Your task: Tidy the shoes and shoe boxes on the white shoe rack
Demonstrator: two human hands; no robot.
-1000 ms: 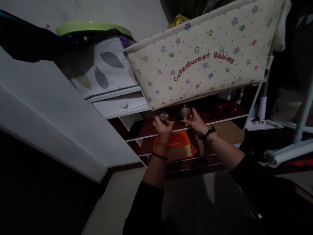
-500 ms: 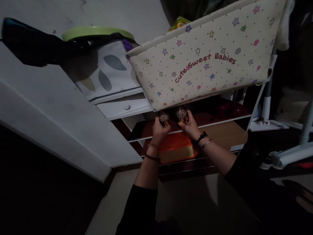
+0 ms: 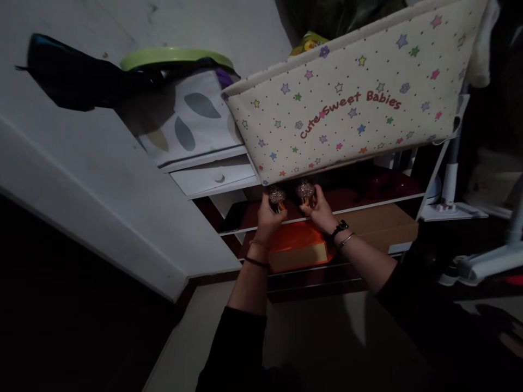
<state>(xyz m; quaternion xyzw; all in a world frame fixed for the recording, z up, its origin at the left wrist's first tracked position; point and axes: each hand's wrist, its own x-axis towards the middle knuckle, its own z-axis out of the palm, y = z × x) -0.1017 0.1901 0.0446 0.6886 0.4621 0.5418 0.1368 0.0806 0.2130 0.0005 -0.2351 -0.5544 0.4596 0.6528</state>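
My left hand (image 3: 269,218) is closed around one glittery shoe (image 3: 277,195), with its fingers along the left side and the thumb at the front. Beside it, my right hand (image 3: 321,209) grips a matching glittery shoe (image 3: 304,189) from the right. Both have a sparkly, rounded end towards me and an orange-gold part below. They are at the front of a dark red shelf (image 3: 341,199), under the overhanging fabric bin. Their far ends are lost in shadow, and I cannot tell whether they rest on the shelf.
A cream fabric bin (image 3: 351,122) with stars overhangs the rack. Below are an orange bag (image 3: 300,239) and a cardboard box (image 3: 378,226). Shiny dark red items (image 3: 384,182) lie further right on the shelf. A small white drawer (image 3: 214,178) is at left; a white stand (image 3: 451,185) is at right.
The view has shifted slightly, so the scene sits a little further right. Both hands keep hold of the glittery shoes in nearly the same place.
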